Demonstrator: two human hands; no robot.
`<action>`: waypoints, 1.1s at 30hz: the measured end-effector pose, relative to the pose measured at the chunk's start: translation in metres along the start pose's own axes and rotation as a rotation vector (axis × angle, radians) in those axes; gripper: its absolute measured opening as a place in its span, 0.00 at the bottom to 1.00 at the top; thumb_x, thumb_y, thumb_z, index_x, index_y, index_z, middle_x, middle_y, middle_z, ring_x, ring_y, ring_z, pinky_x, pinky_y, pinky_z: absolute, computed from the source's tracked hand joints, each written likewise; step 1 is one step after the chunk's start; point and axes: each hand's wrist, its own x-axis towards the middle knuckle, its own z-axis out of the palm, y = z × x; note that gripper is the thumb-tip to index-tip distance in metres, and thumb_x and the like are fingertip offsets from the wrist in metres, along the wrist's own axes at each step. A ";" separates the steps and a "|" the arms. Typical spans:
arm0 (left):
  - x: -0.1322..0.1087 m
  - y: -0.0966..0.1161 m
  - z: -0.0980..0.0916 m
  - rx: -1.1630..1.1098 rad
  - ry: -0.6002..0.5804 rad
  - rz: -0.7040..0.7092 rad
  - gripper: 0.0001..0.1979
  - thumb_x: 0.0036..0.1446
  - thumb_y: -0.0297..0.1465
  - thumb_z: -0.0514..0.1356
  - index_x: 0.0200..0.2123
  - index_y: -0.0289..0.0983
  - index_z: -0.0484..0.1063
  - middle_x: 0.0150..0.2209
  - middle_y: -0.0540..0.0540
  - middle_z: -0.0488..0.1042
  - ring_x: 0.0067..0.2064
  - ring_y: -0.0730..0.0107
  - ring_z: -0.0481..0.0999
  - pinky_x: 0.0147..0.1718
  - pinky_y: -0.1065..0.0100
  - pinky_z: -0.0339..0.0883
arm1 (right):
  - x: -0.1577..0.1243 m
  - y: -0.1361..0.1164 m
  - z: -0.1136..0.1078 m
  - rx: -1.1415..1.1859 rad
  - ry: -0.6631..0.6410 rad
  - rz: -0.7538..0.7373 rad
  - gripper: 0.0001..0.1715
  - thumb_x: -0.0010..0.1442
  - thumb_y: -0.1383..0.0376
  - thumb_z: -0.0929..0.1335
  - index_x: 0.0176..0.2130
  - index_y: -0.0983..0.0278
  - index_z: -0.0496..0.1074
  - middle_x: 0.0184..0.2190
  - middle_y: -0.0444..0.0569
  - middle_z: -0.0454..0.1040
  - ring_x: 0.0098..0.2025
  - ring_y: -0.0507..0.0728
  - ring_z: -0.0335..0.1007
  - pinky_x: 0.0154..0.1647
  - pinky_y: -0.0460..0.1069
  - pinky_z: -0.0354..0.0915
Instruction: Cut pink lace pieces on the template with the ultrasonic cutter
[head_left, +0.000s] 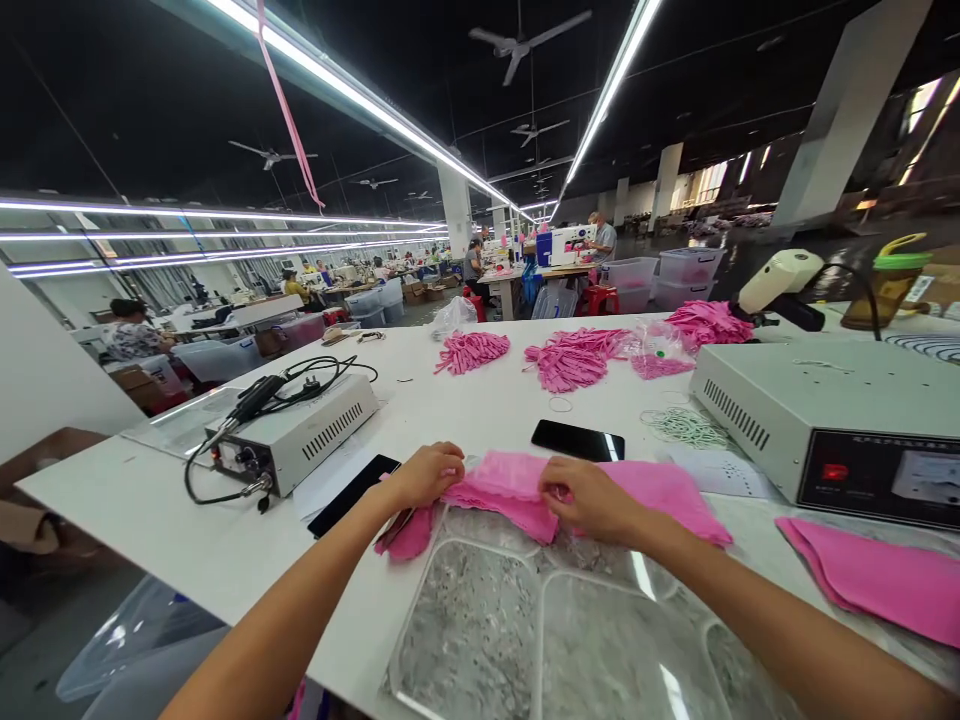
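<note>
pink cloth (504, 492), one — long axis left to right, between my left hand (431, 474) and right hand (589, 497); each grip pinching it.

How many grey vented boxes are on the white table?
2: the left box, with black cable lying over it, and the right box, with a red switch on its front. No hidden ones can be made out.

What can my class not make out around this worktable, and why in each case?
Head view: pink cloth beneath the right hand, which covers it; grip unclear.
Head view: right end of the larger grey box, cut off by the picture's edge.
Head view: lettering on its dark front panel, too small to read.
</note>
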 end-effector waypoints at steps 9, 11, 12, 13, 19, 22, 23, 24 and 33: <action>0.034 0.056 0.033 -0.023 -0.058 0.040 0.13 0.65 0.35 0.58 0.50 0.35 0.70 0.50 0.42 0.71 0.48 0.62 0.74 0.47 0.55 0.71 | -0.073 0.048 -0.042 -0.070 0.128 0.232 0.12 0.60 0.63 0.61 0.34 0.63 0.73 0.32 0.49 0.75 0.29 0.55 0.68 0.32 0.51 0.66; 0.056 0.079 0.052 -0.041 -0.096 0.070 0.14 0.65 0.36 0.59 0.50 0.35 0.69 0.50 0.42 0.71 0.48 0.62 0.74 0.47 0.55 0.71 | -0.087 0.055 -0.052 -0.103 0.110 0.261 0.11 0.58 0.62 0.63 0.35 0.63 0.73 0.33 0.50 0.76 0.31 0.56 0.70 0.34 0.52 0.67; 0.066 0.089 0.061 -0.048 -0.116 0.080 0.14 0.65 0.36 0.59 0.50 0.35 0.69 0.50 0.42 0.71 0.48 0.62 0.74 0.47 0.55 0.71 | -0.092 0.056 -0.054 -0.118 0.097 0.267 0.11 0.57 0.62 0.64 0.36 0.63 0.74 0.35 0.50 0.77 0.33 0.57 0.71 0.37 0.53 0.67; 0.075 0.096 0.070 -0.055 -0.136 0.088 0.15 0.65 0.36 0.59 0.51 0.35 0.69 0.50 0.42 0.71 0.48 0.62 0.74 0.46 0.56 0.71 | -0.096 0.057 -0.054 -0.131 0.086 0.267 0.11 0.56 0.63 0.65 0.37 0.63 0.74 0.37 0.51 0.77 0.36 0.58 0.72 0.39 0.54 0.67; 0.094 0.100 0.078 -0.090 -0.170 0.099 0.15 0.65 0.35 0.58 0.51 0.34 0.69 0.49 0.42 0.71 0.46 0.63 0.75 0.44 0.57 0.72 | -0.099 0.060 -0.051 -0.146 0.044 0.258 0.09 0.57 0.66 0.64 0.35 0.63 0.73 0.34 0.49 0.75 0.35 0.56 0.71 0.37 0.51 0.66; 0.097 0.098 0.064 -0.093 -0.132 0.093 0.14 0.65 0.36 0.58 0.51 0.34 0.69 0.49 0.42 0.72 0.45 0.64 0.75 0.44 0.58 0.72 | -0.097 0.059 -0.051 -0.153 0.051 0.267 0.08 0.59 0.65 0.64 0.33 0.62 0.73 0.32 0.47 0.74 0.31 0.54 0.69 0.34 0.49 0.65; 0.098 0.099 0.059 -0.093 -0.108 0.093 0.14 0.65 0.36 0.58 0.50 0.34 0.69 0.49 0.43 0.72 0.45 0.64 0.75 0.44 0.58 0.72 | -0.096 0.059 -0.051 -0.167 0.062 0.274 0.07 0.59 0.64 0.65 0.34 0.62 0.73 0.32 0.47 0.74 0.31 0.55 0.69 0.34 0.49 0.64; 0.100 0.101 0.054 -0.093 -0.081 0.096 0.14 0.66 0.36 0.58 0.50 0.35 0.69 0.49 0.43 0.72 0.45 0.64 0.75 0.44 0.58 0.72 | -0.096 0.057 -0.049 -0.187 0.076 0.282 0.07 0.58 0.63 0.66 0.34 0.62 0.73 0.33 0.48 0.74 0.32 0.55 0.69 0.34 0.50 0.64; 0.090 0.124 0.021 -0.141 0.056 0.221 0.07 0.59 0.21 0.55 0.31 0.35 0.71 0.44 0.45 0.73 0.45 0.68 0.74 0.48 0.64 0.68 | -0.104 0.057 -0.053 -0.386 0.257 0.281 0.15 0.58 0.73 0.59 0.37 0.64 0.73 0.36 0.53 0.74 0.38 0.59 0.70 0.38 0.53 0.66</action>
